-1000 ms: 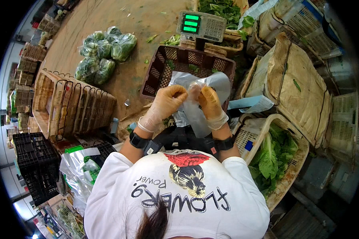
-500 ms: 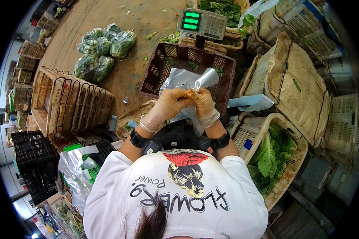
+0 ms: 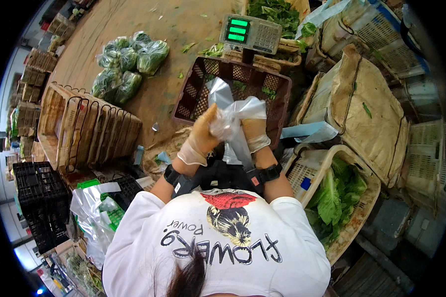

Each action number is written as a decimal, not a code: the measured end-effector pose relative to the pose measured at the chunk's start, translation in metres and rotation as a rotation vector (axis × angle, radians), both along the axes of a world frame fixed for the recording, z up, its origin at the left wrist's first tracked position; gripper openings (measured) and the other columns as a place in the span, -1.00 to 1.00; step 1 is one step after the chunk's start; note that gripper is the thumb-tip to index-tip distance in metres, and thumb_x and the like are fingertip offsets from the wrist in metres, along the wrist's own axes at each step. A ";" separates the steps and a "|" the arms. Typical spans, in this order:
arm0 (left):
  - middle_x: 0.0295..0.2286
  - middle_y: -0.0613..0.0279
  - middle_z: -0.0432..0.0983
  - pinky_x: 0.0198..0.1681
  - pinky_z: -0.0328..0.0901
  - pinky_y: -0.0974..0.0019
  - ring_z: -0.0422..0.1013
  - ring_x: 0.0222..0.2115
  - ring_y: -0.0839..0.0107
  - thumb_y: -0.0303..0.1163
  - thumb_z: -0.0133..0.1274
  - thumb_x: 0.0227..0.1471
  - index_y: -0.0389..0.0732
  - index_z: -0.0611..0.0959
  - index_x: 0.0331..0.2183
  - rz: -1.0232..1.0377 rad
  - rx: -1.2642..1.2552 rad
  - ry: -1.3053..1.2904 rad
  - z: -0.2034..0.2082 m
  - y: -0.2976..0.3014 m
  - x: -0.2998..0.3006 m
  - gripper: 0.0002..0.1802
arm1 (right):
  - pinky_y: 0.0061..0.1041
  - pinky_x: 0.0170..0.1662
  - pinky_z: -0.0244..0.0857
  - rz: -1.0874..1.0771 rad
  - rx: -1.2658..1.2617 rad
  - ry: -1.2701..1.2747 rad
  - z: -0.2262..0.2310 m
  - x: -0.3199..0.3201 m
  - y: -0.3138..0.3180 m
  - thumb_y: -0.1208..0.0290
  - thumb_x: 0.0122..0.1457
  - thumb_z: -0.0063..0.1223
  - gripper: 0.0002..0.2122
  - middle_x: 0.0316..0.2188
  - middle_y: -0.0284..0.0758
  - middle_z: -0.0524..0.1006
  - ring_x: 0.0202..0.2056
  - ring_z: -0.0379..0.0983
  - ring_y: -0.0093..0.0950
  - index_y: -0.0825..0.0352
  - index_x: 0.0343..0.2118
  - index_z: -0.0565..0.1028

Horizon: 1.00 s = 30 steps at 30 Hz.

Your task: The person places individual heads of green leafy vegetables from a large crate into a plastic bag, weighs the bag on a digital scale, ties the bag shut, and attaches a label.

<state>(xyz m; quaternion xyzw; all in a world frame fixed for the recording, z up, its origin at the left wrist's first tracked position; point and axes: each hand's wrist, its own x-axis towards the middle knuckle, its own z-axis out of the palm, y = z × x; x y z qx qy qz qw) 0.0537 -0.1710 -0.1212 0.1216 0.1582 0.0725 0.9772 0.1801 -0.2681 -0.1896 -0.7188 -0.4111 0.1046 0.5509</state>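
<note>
Above the near part of the brown crate, both my gloved hands hold a clear plastic bag point(image 3: 231, 106). My left hand point(image 3: 203, 133) is closed on the bunched film at its left side, thumb up. My right hand point(image 3: 255, 131) grips the right side, and the film covers most of its fingers. The bag hangs loose and looks flat, one end pointing up and away, another trailing down between my wrists. Under it, the mesh-sided brown crate point(image 3: 187, 94) has a few leaf scraps in it. A scale display point(image 3: 251, 33) with green lit rows stands behind the crate.
Bagged green vegetables point(image 3: 128, 59) lie on the floor at far left. A tan crate point(image 3: 86, 131) stands left, with black crates point(image 3: 40, 205) and plastic bags point(image 3: 91, 208) nearer. On my right are a crate of leafy greens point(image 3: 332, 198) and a covered crate point(image 3: 362, 114).
My hands, earlier pinched together at the film's edge, have moved apart. The left has turned thumb up, the right has slipped behind the film, and the bag is now bunched between them.
</note>
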 end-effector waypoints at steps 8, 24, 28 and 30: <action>-0.45 0.23 0.50 -0.39 0.29 0.45 0.38 -0.48 0.46 -0.41 -0.05 -0.05 -0.29 0.56 -0.32 -0.160 1.306 0.853 -0.022 0.023 0.004 -0.78 | -0.58 -0.32 0.28 0.150 -0.049 0.177 -0.025 0.043 -0.025 0.42 0.09 -0.11 -0.86 -0.46 -0.36 0.43 -0.39 0.37 -0.55 0.35 -0.32 0.37; -0.56 0.20 0.49 -0.55 0.26 0.39 0.35 -0.63 0.48 -0.28 -0.10 0.04 -0.27 0.56 -0.39 0.349 1.488 0.931 0.020 0.131 -0.035 -0.75 | -0.37 -0.37 0.28 -0.505 -0.535 0.315 -0.029 0.113 -0.119 0.28 -0.10 0.16 -0.68 -0.49 -0.22 0.47 -0.45 0.40 -0.32 0.33 -0.30 0.45; -0.60 0.17 0.44 -0.54 0.24 0.37 0.36 -0.57 0.34 -0.28 0.01 -0.05 -0.24 0.50 -0.50 0.382 2.025 0.862 0.066 0.089 0.015 -0.79 | -0.32 0.14 -0.08 -0.092 -0.409 -0.253 0.047 0.076 -0.079 0.10 -0.24 0.25 -0.10 0.07 -0.05 0.11 0.10 0.03 -0.17 0.41 0.12 0.00; -0.63 0.13 0.39 -0.60 0.24 0.28 0.38 -0.60 0.21 -0.27 0.05 -0.11 -0.20 0.48 -0.55 0.378 2.358 0.623 0.085 0.042 0.053 -0.80 | -0.32 0.15 -0.14 0.020 -0.125 -0.378 0.103 0.039 -0.040 0.14 -0.28 0.26 -0.09 0.11 -0.05 0.02 0.13 -0.04 -0.17 0.40 0.12 0.00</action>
